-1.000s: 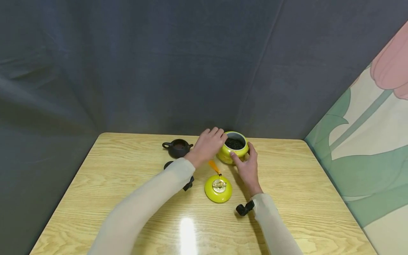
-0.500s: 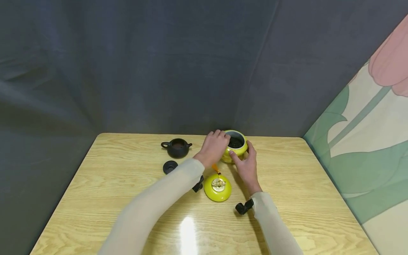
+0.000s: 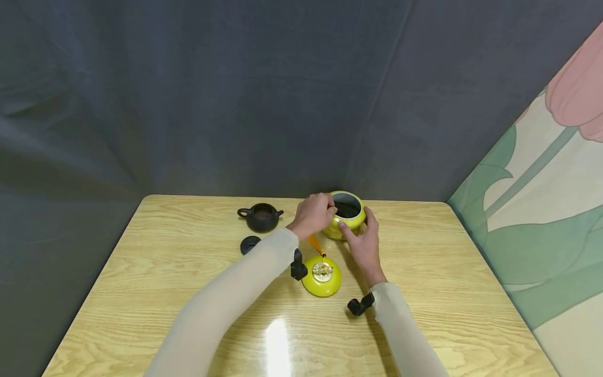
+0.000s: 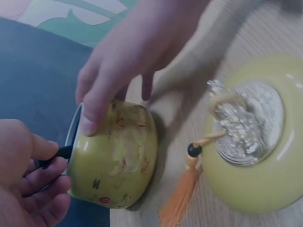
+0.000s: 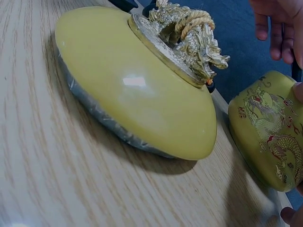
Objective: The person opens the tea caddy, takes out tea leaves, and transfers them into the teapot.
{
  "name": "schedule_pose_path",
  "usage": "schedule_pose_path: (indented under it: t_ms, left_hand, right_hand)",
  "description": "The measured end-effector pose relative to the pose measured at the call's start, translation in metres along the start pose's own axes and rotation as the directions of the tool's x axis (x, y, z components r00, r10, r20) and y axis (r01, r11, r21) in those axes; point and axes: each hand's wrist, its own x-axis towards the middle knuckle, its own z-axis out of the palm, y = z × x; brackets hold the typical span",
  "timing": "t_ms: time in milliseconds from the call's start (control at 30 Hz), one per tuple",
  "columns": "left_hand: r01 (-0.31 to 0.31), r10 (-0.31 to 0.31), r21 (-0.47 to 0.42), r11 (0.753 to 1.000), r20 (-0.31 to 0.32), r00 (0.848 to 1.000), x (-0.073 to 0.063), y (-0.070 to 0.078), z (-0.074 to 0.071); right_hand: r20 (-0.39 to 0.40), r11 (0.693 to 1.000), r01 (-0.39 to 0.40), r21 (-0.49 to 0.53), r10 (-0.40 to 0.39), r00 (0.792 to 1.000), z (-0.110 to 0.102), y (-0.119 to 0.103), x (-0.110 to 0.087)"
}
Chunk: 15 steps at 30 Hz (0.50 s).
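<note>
My left hand (image 3: 312,213) is at the left rim of a round yellow jar (image 3: 335,231) with dark loose contents. In the left wrist view, its thumb and fingers pinch a thin black handle (image 4: 59,154) that passes over the rim; the far end is hidden inside the jar. My right hand (image 3: 365,247) grips the jar from the right and front, thumb on the near side. A dragon pattern decorates the jar wall (image 5: 267,120). In front of it lies the yellow lid (image 3: 311,285), with a metallic knob (image 4: 244,130) and an orange tassel (image 4: 182,195).
Left of the hands stands a small dark teapot (image 3: 262,219) without its lid on. A round black lid (image 3: 249,244) lies nearer, partly behind my left sleeve (image 3: 235,293). The wooden table (image 3: 118,293) ends at a dark curtain (image 3: 259,104).
My left hand moved right toward the jar, then slightly back left, and its wrist turned. The contents near the rim look shifted. My right hand keeps its hold on the jar.
</note>
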Motion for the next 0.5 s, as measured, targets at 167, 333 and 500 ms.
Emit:
schedule_pose_path:
  t_ms: [167,333,500]
  left_hand:
    - [0.056,-0.055,-0.123,0.991,0.017,0.998,0.000,-0.005,-0.008]
    - [0.102,-0.105,-0.152,0.983,-0.013,0.994,0.001,-0.013,-0.017]
    - [0.133,-0.144,-0.184,0.974,-0.046,0.989,0.003,-0.020,-0.026]
  right_hand:
    - [-0.003,1.000,0.002,-0.004,-0.002,1.000,0.000,0.000,0.000]
    - [-0.006,1.000,0.002,0.000,-0.002,1.000,0.002,0.000,-0.001]
    - [-0.009,1.000,-0.001,-0.002,0.001,1.000,0.002,0.000,0.000]
